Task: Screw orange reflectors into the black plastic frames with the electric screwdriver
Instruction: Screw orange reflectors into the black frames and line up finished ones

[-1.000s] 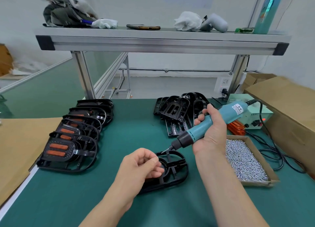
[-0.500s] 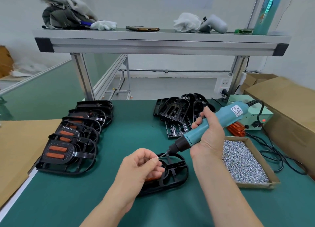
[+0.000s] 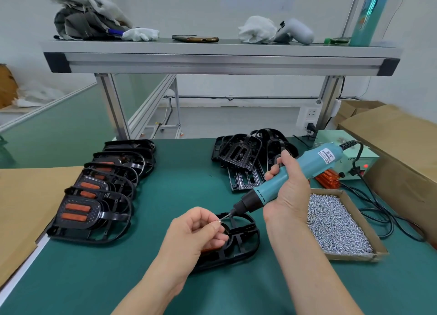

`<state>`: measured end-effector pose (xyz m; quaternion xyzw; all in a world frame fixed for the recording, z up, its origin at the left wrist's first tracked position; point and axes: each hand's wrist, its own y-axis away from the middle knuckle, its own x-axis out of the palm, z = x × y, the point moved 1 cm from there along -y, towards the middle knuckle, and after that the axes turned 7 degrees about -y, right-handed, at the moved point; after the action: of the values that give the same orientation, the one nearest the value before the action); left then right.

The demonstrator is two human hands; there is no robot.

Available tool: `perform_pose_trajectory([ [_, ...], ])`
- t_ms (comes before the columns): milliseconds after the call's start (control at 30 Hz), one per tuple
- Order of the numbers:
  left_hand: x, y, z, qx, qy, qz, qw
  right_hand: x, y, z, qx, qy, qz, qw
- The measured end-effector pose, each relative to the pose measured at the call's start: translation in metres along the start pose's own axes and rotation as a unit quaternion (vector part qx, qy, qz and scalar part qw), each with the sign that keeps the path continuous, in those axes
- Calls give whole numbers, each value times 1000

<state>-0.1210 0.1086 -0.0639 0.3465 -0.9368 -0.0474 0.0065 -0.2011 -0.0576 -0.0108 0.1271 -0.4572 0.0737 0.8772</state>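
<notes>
Teal screwdriver (image 3: 312, 163) gripped in right hand (image 3: 288, 194), left hand (image 3: 194, 234) pinching screw (image 3: 220, 221), box (image 3: 331, 137) marked "LED"

Teal screwdriver (image 3: 290, 181), black frames (image 3: 238, 241) with orange reflectors (image 3: 74, 212), silver screws (image 3: 335, 222), green mat (image 3: 184, 173)

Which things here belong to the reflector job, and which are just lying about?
Job: electric screwdriver in right hand; screw pinched by left hand; black frame beneath them; tray of screws; finished frames; bare frames; loose reflectors.
Lying about: phone, white cloth, bundled clothes on the shelf; cardboard box.
</notes>
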Motion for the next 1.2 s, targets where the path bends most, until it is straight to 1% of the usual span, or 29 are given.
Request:
perform_pose_trajectory([
  [367, 1, 0, 3, -3, 7, -7, 1000, -2, 1, -1, 0, 4, -1, 1000],
  [500, 2, 0, 3, 4, -7, -12, 1000, -3, 1, -2, -5, 7, 1, 1000],
  [600, 4, 1, 6, 35, -48, -42, 997, -2, 2, -3, -19, 8, 0, 1000],
  [733, 8, 4, 7, 95, -119, -88, 984, 0, 5, -5, -39, 19, -11, 999],
  [833, 9, 5, 6, 125, -151, -104, 975, 0, 6, -6, -44, 23, -12, 999],
  [967, 9, 4, 3, 169, -245, -114, 948, 0, 5, -7, -47, 29, -4, 998],
  [1067, 7, 3, 2, 174, -278, -116, 938, -1, 4, -8, -43, 33, -2, 999],
  [1200, 5, 2, 4, 160, -264, -102, 946, -2, 3, -9, -43, 38, -2, 998],
])
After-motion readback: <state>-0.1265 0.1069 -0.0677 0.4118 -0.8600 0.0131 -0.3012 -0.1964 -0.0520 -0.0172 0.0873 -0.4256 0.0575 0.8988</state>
